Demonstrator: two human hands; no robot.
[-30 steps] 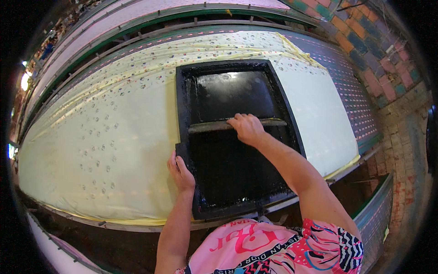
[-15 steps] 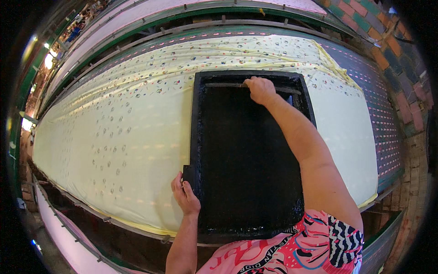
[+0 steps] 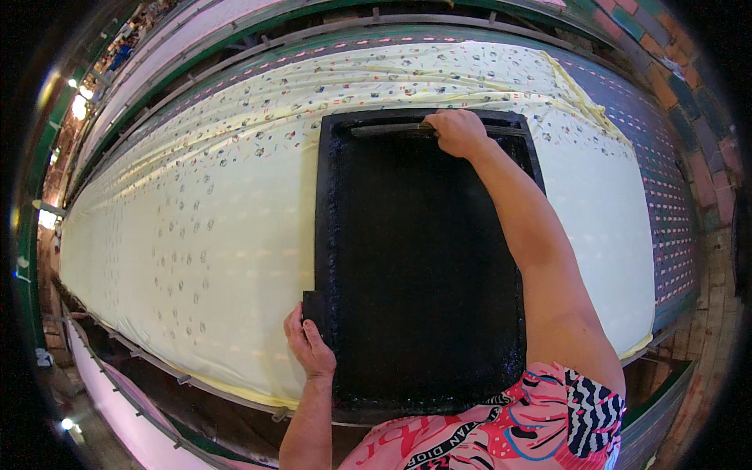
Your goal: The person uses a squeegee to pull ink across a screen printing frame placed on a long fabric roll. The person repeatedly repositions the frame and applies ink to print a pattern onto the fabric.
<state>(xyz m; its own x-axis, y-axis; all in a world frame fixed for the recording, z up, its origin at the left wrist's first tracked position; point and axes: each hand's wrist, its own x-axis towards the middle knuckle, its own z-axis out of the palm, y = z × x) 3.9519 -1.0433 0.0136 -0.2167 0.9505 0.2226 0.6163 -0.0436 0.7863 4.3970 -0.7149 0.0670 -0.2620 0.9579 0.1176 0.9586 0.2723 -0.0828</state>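
A large black printing screen frame [image 3: 427, 262] lies flat on pale yellow patterned cloth [image 3: 196, 211] stretched along a long table. My right hand [image 3: 458, 131] reaches to the far end of the frame and grips a long dark squeegee bar [image 3: 388, 130] lying across it. My left hand [image 3: 309, 345] holds the frame's near left edge at a small black tab. The screen's mesh is dark and wet with ink.
The cloth to the left of the frame carries small printed motifs; the part to the right [image 3: 595, 211] is plain. A green table rail [image 3: 235, 47] runs along the far side. Brick flooring [image 3: 705, 117] lies to the right.
My right hand has pushed the squeegee from the middle of the screen to its far end. The view has moved closer over the frame. My left hand stays on the left edge.
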